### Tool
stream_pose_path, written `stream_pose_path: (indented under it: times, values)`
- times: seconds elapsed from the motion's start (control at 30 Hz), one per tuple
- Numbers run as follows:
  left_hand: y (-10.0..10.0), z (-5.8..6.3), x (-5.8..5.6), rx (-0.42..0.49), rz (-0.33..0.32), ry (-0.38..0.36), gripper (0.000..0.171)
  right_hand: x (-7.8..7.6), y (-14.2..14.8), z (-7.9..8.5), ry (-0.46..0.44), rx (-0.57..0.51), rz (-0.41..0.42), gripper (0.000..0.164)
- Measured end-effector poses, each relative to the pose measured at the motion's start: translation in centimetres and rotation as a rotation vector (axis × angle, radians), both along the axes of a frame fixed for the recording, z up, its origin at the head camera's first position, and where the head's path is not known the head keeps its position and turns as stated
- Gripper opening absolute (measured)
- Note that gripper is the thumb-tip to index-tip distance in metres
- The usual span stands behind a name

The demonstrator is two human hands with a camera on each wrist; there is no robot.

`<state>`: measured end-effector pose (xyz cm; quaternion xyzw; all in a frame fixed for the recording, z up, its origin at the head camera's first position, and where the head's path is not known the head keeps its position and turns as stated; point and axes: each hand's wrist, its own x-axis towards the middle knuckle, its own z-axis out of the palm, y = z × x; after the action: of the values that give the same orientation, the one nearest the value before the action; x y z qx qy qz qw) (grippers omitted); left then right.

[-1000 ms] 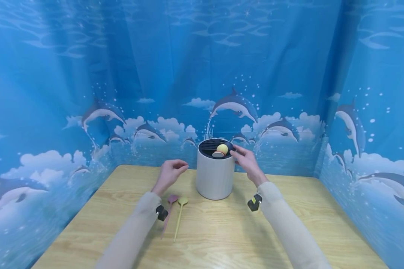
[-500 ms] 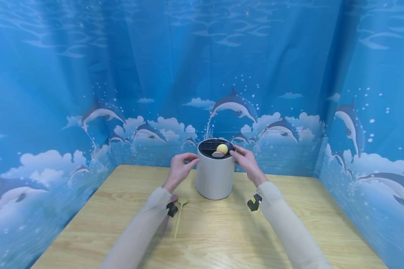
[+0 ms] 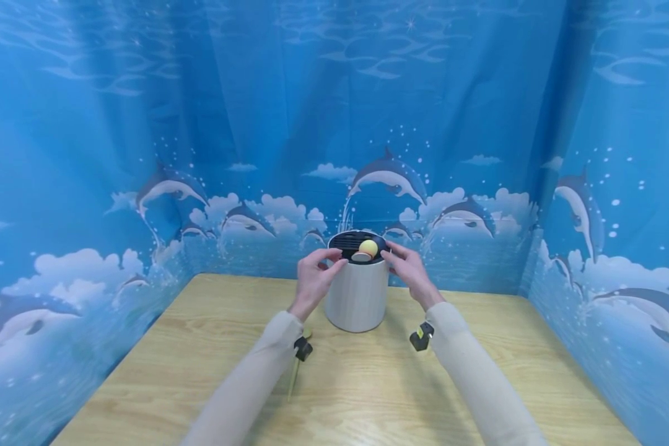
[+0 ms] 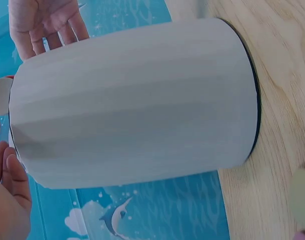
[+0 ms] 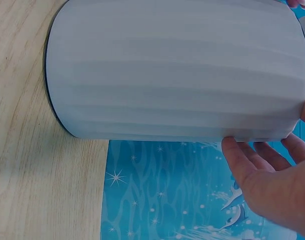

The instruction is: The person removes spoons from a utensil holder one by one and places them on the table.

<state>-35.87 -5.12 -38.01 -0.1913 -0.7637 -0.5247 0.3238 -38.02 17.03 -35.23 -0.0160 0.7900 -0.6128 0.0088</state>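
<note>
A white cylinder [image 3: 357, 297] with a black slotted top [image 3: 345, 240] stands upright on the table. On that top sit a yellow ball [image 3: 369, 248] and a pale disc [image 3: 361, 256] with a reddish edge. My right hand [image 3: 407, 269] touches the cylinder's right side near the rim, fingers fairly straight. Its fingers also show along the wall in the right wrist view. At the left of the rim is my left hand [image 3: 314, 275], fingers loosely bent, thumb and index tips apart. Nothing is visible between them; contact with the rim cannot be told.
A yellow-green spoon-like stick [image 3: 293, 378] lies on the wooden table [image 3: 368, 384], partly behind my left forearm. Its rounded head [image 4: 301, 195] shows in the left wrist view, beside a bit of purple [image 4: 302, 235]. A blue dolphin-print curtain [image 3: 290, 136] hangs around the table.
My left hand has moved right, from beside the cylinder to its rim. Its forearm now covers the purple stick in the head view. My right hand has stayed in place.
</note>
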Motion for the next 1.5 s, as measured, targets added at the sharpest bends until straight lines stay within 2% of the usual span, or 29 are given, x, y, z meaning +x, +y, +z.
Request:
stream_pose_path:
  times: [0.17, 0.33, 0.63, 0.97, 1.17, 1.3, 1.5]
  values:
    - [0.9, 0.0, 0.0, 0.014, -0.007, 0.024, 0.026, 0.0, 0.0, 0.0, -0.003, 0.002, -0.002, 0.057]
    - [1.8, 0.2, 0.0, -0.009, -0.031, 0.043, 0.028, 0.0, 0.1, -0.1, -0.001, 0.005, -0.005, 0.056]
    - [2.9, 0.4, -0.1, -0.022, 0.002, 0.067, 0.016, -0.1, 0.1, -0.2, -0.002, -0.004, -0.01, 0.056]
    - [3.0, 0.9, 0.0, -0.034, 0.041, 0.046, 0.006, -0.2, 0.1, -0.2, 0.004, -0.004, 0.007, 0.056]
    - [3.0, 1.3, -0.2, 0.003, 0.022, 0.055, 0.004, -0.2, 0.1, -0.1, 0.006, -0.004, 0.01, 0.055]
    - [2.9, 1.9, -0.1, 0.029, 0.016, 0.073, 0.004, -0.1, 0.2, 0.0, 0.002, -0.003, 0.012, 0.055]
    - [2.6, 2.6, 0.0, 0.02, 0.041, 0.116, 0.006, -0.1, 0.2, -0.1, 0.006, -0.001, 0.011, 0.055]
